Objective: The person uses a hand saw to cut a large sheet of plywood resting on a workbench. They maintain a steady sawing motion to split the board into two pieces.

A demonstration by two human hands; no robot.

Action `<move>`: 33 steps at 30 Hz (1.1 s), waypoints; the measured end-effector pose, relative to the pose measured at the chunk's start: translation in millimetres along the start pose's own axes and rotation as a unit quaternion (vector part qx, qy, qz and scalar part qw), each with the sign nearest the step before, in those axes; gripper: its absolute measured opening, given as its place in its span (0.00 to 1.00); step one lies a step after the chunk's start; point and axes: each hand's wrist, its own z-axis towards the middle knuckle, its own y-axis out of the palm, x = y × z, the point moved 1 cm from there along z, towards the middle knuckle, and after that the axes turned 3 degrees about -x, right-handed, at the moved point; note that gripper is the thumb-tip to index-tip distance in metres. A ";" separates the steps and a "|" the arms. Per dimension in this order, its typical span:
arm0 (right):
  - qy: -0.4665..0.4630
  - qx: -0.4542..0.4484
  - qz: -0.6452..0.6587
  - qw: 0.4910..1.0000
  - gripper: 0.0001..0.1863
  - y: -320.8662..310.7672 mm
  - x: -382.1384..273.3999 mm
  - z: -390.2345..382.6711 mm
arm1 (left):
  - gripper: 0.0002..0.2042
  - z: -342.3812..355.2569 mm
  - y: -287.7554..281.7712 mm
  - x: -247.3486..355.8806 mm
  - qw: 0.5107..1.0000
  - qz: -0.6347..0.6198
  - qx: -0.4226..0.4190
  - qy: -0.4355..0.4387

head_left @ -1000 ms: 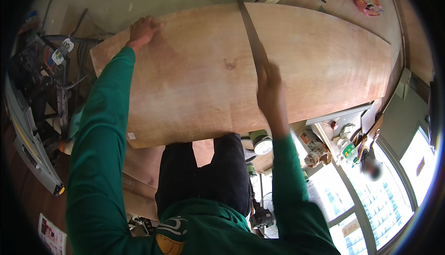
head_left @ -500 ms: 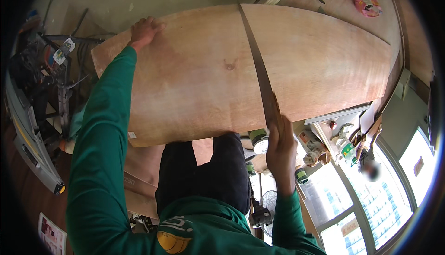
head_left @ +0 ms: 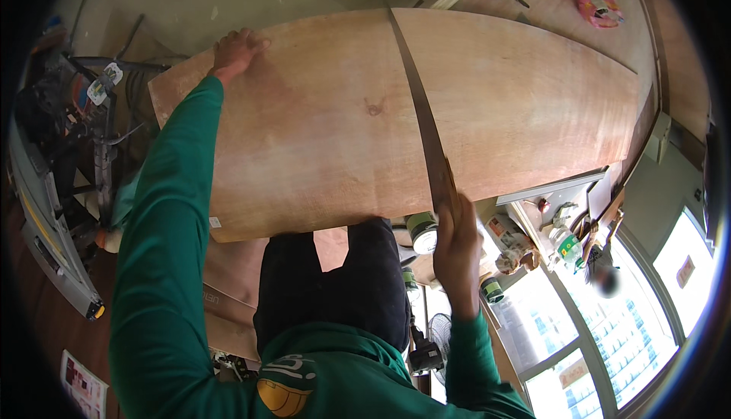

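Note:
A broad plywood board (head_left: 304, 129) lies across in front of me, its near edge at my thighs. My left hand (head_left: 240, 53) grips its far left edge, with the fingers bent at the rim and the thumb on top. In my right hand (head_left: 457, 255) is the handle of a handsaw (head_left: 418, 103), fingers wrapped around it. The long dark blade runs away from me across the board, its narrow tip at the far edge. How deep the teeth sit in the wood I cannot tell.
To the left stand dark metal frames with cables (head_left: 103, 107) and a grey ladder-like rail (head_left: 57, 255). Paint tins (head_left: 423, 232), a plastic bottle (head_left: 567, 245) and a fan (head_left: 439, 335) are at the near right by windows. A pink bag (head_left: 598, 0) lies at the far right.
My right hand and the saw have shifted slightly toward me and to the left. The left hand keeps its place on the board.

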 end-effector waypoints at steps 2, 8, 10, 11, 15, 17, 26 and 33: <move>-0.001 -0.003 -0.005 1.000 0.17 -2.9 -5.9 2.5 | 0.44 0.0 0.5 -0.5 1.000 0.000 0.004 0.001; -0.186 0.082 0.016 0.979 0.13 93.1 28.0 210.6 | 0.43 12.4 5.2 5.4 0.999 -0.008 0.019 0.029; -0.185 0.093 -0.005 0.978 0.14 93.3 17.6 231.8 | 0.43 16.4 3.7 8.2 0.999 -0.007 0.023 0.035; -0.182 0.098 -0.016 0.978 0.14 90.4 14.9 234.3 | 0.42 17.7 2.0 10.1 0.999 -0.005 0.022 0.037; -0.134 0.030 0.006 0.991 0.14 51.1 22.1 100.1 | 0.42 3.9 -0.2 -5.5 1.000 -0.004 0.016 0.013; -0.026 0.006 -0.010 1.000 0.16 10.0 4.3 14.4 | 0.42 -2.2 6.4 -5.1 1.000 -0.003 0.016 0.011; -0.163 0.071 0.014 0.984 0.14 94.2 24.4 206.1 | 0.42 5.3 -0.2 11.8 1.000 -0.007 0.018 0.025; -0.113 0.019 0.011 0.993 0.14 49.2 14.2 100.1 | 0.41 -1.3 1.4 -5.7 1.000 0.001 0.028 0.009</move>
